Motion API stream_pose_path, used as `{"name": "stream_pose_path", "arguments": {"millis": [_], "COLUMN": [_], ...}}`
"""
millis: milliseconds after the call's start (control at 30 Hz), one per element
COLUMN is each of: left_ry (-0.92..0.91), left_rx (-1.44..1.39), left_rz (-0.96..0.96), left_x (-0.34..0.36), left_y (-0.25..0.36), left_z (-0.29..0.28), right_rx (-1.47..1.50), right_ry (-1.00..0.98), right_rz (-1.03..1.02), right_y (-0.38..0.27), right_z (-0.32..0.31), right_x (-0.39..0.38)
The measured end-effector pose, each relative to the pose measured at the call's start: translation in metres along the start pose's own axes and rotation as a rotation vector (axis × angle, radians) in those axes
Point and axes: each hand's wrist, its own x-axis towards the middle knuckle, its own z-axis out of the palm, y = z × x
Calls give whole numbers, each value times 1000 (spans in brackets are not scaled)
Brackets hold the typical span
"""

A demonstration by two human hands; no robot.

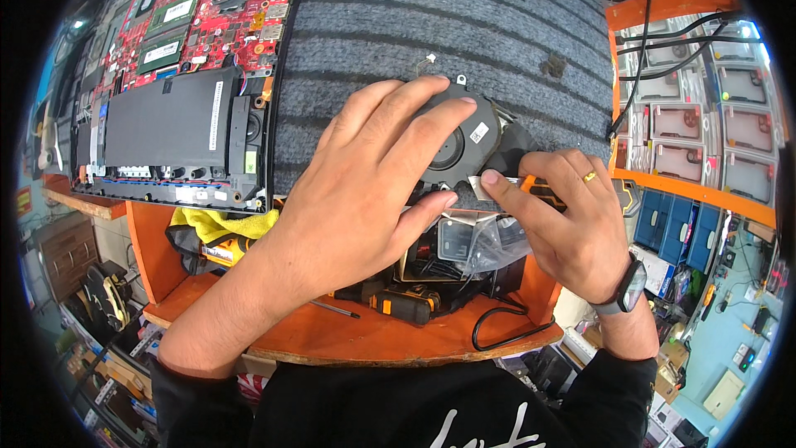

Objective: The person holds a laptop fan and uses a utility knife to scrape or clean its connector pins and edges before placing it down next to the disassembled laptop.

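A dark grey laptop cooling fan (474,129) with a small white label lies on the grey striped mat. My left hand (365,166) reaches over it, fingertips on its far side and thumb at its near edge, holding it down. A thin cable with a white plug (430,59) sticks out beyond my fingers. In my right hand (572,216) is a utility knife (531,186) with an orange, black and yellow handle. My right thumb rests on its flat metal blade, whose tip is close to the fan's near right edge. A dark flap (516,148) shows at the fan's right side.
An opened laptop (186,116) with a red circuit board and black battery lies at the left. Under the mat's near edge, an orange shelf (332,340) holds a screwdriver, a black cable and a plastic bag (497,247). Clear cases (676,120) stand at the right.
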Motion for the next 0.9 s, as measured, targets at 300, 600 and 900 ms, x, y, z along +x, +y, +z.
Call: {"name": "stream_pose_path", "arguments": {"millis": [300,600,900], "left_ry": [0,11,11], "left_rx": [-11,-18,-2], "left_rz": [1,0,5], "left_x": [-1,-2,-2], "left_y": [0,-2,-2], "left_z": [0,1,1], "right_rx": [-27,1,-17], "right_ry": [-8,10,15], "right_rz": [4,7,28], "right_y": [-1,1,-4], "right_z": [1,0,1], "right_x": [1,2,2]}}
